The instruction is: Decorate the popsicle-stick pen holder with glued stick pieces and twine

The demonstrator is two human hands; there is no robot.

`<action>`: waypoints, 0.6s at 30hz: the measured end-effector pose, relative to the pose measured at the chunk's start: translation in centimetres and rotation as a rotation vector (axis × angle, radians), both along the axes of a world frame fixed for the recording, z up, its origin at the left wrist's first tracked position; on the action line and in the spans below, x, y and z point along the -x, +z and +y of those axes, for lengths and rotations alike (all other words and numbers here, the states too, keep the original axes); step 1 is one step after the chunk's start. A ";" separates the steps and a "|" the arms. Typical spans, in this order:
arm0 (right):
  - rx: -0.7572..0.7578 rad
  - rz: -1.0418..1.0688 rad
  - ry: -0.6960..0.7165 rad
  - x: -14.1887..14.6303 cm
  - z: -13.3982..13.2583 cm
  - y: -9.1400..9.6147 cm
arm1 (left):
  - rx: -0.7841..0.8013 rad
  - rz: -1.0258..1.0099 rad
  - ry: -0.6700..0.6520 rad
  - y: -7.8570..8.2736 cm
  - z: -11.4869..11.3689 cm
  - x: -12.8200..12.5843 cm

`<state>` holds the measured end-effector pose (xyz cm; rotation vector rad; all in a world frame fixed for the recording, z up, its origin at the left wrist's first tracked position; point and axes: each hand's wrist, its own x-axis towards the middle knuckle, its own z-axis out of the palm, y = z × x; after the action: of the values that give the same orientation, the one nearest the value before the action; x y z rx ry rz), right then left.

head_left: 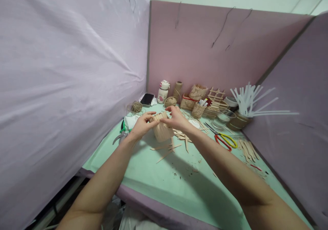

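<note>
A small box made of wooden craft sticks [162, 130] stands on the mint-green table [159, 182], a little above the middle. My left hand [141, 124] grips its left upper edge with curled fingers. From the right, my right hand [176, 118] pinches the top rim. Both hands touch the box. Loose wooden sticks [166, 149] lie right in front of it and to its right.
Pliers [120, 137] lie left of the hands, red and yellow scissors [223, 138] to the right. At the back stand twine balls [136, 106], a phone [147, 99], a white bottle [163, 91], stick-built baskets [197, 97] and a cup of white sticks [243, 115]. Purple partitions enclose the table.
</note>
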<state>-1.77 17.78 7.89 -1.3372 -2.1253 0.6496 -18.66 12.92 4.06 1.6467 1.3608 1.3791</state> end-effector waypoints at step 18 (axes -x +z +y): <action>-0.094 0.154 -0.161 -14.1 -7.0 1.5 | -0.317 0.650 -0.055 -0.9 1.5 1.3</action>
<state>12.36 10.77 9.36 -1.3455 -1.8808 0.5609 -19.98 14.37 3.16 2.4728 1.4631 1.1066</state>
